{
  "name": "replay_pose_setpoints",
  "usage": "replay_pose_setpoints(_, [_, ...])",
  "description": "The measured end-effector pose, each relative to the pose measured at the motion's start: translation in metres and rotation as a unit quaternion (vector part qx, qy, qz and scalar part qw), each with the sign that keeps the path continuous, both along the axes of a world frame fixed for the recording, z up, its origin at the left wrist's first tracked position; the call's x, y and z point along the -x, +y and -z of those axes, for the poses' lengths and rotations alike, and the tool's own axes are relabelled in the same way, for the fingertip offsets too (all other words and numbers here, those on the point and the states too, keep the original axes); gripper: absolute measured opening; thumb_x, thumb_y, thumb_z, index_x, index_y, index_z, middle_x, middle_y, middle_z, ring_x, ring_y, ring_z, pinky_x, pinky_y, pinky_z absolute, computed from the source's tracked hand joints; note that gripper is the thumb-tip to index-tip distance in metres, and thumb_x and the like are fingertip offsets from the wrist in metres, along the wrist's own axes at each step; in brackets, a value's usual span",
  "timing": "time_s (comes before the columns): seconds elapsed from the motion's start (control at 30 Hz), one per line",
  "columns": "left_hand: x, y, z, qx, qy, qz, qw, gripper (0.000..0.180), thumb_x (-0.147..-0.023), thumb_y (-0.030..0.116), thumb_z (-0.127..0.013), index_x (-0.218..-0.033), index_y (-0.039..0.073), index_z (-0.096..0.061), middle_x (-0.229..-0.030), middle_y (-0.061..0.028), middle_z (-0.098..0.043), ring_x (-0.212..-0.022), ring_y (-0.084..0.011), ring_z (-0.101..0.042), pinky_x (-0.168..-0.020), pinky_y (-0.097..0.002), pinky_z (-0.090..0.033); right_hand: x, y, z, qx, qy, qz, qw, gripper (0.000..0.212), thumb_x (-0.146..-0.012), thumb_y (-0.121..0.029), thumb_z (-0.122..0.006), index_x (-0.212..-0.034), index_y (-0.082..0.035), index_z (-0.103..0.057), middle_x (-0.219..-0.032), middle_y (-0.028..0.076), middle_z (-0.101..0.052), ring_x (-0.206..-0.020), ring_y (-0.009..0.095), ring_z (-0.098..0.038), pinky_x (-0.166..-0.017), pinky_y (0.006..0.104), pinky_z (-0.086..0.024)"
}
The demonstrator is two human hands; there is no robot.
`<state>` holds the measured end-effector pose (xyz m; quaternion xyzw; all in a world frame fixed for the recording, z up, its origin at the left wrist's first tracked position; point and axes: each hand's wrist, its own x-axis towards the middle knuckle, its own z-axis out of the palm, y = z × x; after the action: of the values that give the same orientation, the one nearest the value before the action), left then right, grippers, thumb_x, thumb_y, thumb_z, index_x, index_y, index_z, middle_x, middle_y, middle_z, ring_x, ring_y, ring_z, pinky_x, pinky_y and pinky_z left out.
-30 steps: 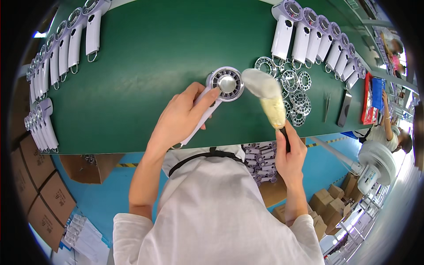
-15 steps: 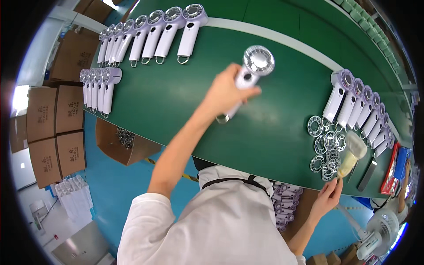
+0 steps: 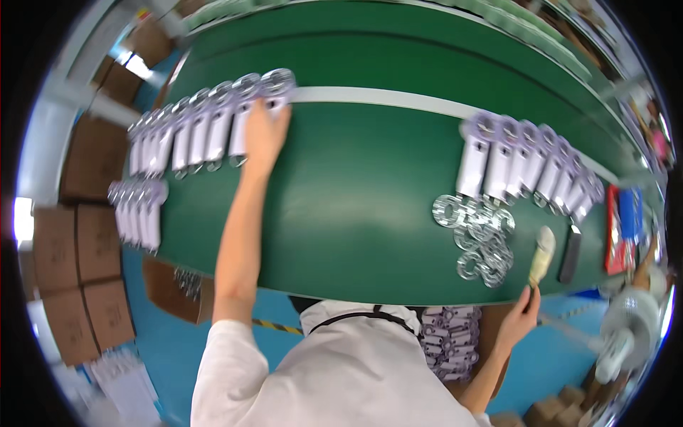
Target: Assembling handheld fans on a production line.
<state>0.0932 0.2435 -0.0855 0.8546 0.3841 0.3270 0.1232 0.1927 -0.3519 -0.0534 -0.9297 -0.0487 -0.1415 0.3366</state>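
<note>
My left hand (image 3: 266,139) is closed round the body of a white-and-lilac handheld fan (image 3: 277,85), at the right end of the far-left row. Its fingers partly hide the fan's handle. Beside it stand several similar handheld fans (image 3: 199,124) in a line. At the near right edge of the table, my right hand (image 3: 519,320) grips the thin dark end of a tool with a yellowish shaft and a pale rounded head (image 3: 543,252); its exact kind is unclear. Clear ring-shaped covers (image 3: 484,238) lie in a pile left of that tool.
More fans (image 3: 473,164) are lined up at the far right of the green table (image 3: 356,206). A black-handled blade tool (image 3: 570,252) and red and blue boxes (image 3: 629,213) lie near the right end. Cartons (image 3: 60,245) are stacked at left; below the table, a box holds fan parts (image 3: 449,341).
My left hand has carried the fan from mid-table to the end of the left row. My right hand still holds the yellowish tool. The whole view has shifted.
</note>
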Motion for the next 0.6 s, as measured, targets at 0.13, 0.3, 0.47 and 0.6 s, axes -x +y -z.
replay_pose_setpoints(0.13, [0.019,0.005,-0.005,-0.051,0.074,-0.034,0.995,0.055,-0.095,0.037,-0.062,-0.126,-0.007,-0.053,-0.121,-0.0301,-0.061,-0.11,-0.0446,-0.059,-0.093,-0.0476,-0.047,-0.015,0.008,0.002,-0.016,0.037,0.025,0.999,0.031,-0.098,-0.019,-0.063,-0.118,0.005,-0.064,-0.106,0.02,-0.07,-0.093,0.026,-0.067,-0.085,0.0341,-0.051])
replay_pose_setpoints(0.3, [0.018,-0.014,-0.017,-0.075,0.13,-0.057,0.987,0.049,-0.097,0.036,-0.062,-0.121,-0.006,-0.057,-0.117,-0.0254,-0.058,-0.104,-0.0414,-0.057,-0.088,-0.0477,-0.048,-0.026,0.007,0.002,0.075,-0.024,0.037,0.996,0.025,-0.093,-0.019,-0.069,-0.109,-0.001,-0.067,-0.098,0.013,-0.07,-0.082,0.027,-0.068,-0.072,0.0344,-0.053])
replay_pose_setpoints(0.47, [-0.003,-0.082,-0.031,-0.109,-0.026,0.005,0.994,0.044,-0.096,0.035,-0.065,-0.119,-0.003,-0.061,-0.099,-0.0163,-0.065,-0.103,-0.0323,-0.057,-0.087,-0.0434,-0.047,-0.039,0.0,0.012,0.067,-0.021,0.031,0.997,0.023,-0.091,-0.02,-0.071,-0.106,-0.002,-0.067,-0.094,0.01,-0.067,-0.077,0.027,-0.065,-0.069,0.0355,-0.052])
replay_pose_setpoints(0.6, [-0.08,-0.183,-0.053,0.065,-0.035,0.198,0.977,0.027,-0.09,0.028,-0.068,-0.089,0.002,-0.07,-0.077,-0.0136,-0.067,-0.075,-0.032,-0.063,-0.07,-0.0419,-0.049,-0.051,0.004,0.018,0.116,-0.028,0.015,0.993,0.024,-0.091,-0.018,-0.07,-0.108,-0.001,-0.068,-0.103,0.012,-0.062,-0.096,0.03,-0.06,-0.082,0.04,-0.048])
